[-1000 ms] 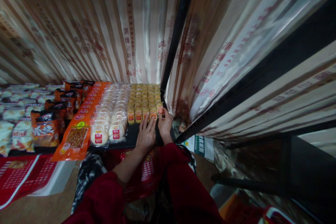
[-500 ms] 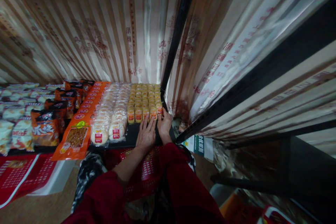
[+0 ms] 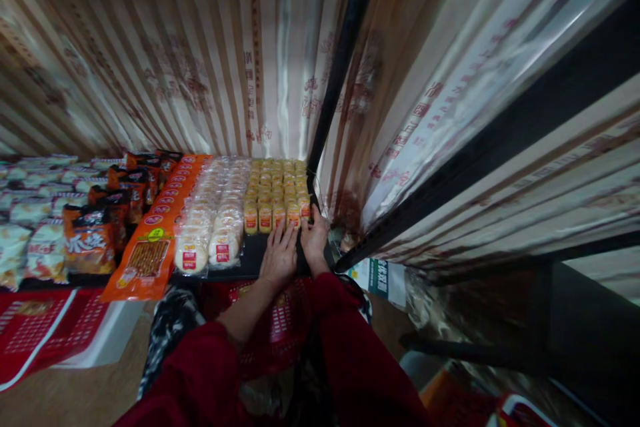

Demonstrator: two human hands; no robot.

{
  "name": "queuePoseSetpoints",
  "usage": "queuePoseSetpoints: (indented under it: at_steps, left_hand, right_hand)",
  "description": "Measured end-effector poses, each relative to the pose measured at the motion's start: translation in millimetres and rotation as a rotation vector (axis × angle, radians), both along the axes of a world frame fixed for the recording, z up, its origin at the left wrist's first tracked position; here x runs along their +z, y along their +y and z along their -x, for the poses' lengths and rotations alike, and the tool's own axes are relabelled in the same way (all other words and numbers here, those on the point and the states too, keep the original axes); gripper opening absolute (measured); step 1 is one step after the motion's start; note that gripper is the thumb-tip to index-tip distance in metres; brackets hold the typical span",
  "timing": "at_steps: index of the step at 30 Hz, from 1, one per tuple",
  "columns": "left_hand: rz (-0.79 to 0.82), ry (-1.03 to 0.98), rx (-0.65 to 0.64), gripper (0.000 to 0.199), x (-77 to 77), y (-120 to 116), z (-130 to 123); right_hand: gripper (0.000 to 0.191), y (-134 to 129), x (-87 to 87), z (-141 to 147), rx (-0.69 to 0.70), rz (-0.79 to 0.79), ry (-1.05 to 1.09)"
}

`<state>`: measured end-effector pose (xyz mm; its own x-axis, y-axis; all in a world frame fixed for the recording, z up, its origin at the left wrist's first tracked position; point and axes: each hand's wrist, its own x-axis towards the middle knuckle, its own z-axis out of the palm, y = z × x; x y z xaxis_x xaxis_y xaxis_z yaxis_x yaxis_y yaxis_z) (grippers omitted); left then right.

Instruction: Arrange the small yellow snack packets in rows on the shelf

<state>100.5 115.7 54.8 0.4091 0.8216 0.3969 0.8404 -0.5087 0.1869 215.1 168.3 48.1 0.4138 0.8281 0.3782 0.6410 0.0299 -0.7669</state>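
Observation:
Rows of small yellow packs (image 3: 265,203) stand at the right end of a dark shelf (image 3: 253,257). My left hand (image 3: 280,255) is open, its fingertips against the front row. Beside it my right hand (image 3: 315,238) touches the front pack at the right corner, fingers apart and nothing gripped. Left of the yellow packs are two rows of round white crackers in clear wrap (image 3: 225,243). Next to those lie overlapping orange bags (image 3: 145,260), then black-and-orange bags (image 3: 89,243) and white snack bags (image 3: 46,250) at the far left.
A dark metal post (image 3: 345,60) rises behind the shelf's right corner, and a dark beam (image 3: 450,147) slants to the right. Pleated printed sheeting (image 3: 200,27) hangs behind. Below the shelf are red baskets (image 3: 50,327) and a white-and-green box (image 3: 383,280).
The camera view has shifted very slightly. Both hands stay at the front row of yellow packs, with no clear change in the goods.

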Motion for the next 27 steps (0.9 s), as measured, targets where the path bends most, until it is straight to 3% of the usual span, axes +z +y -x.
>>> queuePoseSetpoints:
  at_steps: [7,14,19,27]
  left_hand:
    - [-0.014,-0.027,-0.01,0.051,-0.1,-2.0,1.5]
    - [-0.046,-0.076,-0.085,0.047,-2.0,-9.8,4.9]
    - [-0.012,-0.074,-0.157,0.043,-20.1,-42.6,11.6]
    - [0.162,-0.007,-0.093,0.059,-51.3,-100.9,25.9]
  right_hand:
    - [0.044,-13.0,-1.0,0.0,-0.015,-0.025,0.037]
    - [0.037,-46.6,6.0,7.7,0.004,-0.072,0.023]
    - [0.035,-82.8,2.8,23.8,0.083,-0.053,0.123]
    - [0.032,-135.6,-10.8,55.9,0.251,-0.141,0.057]
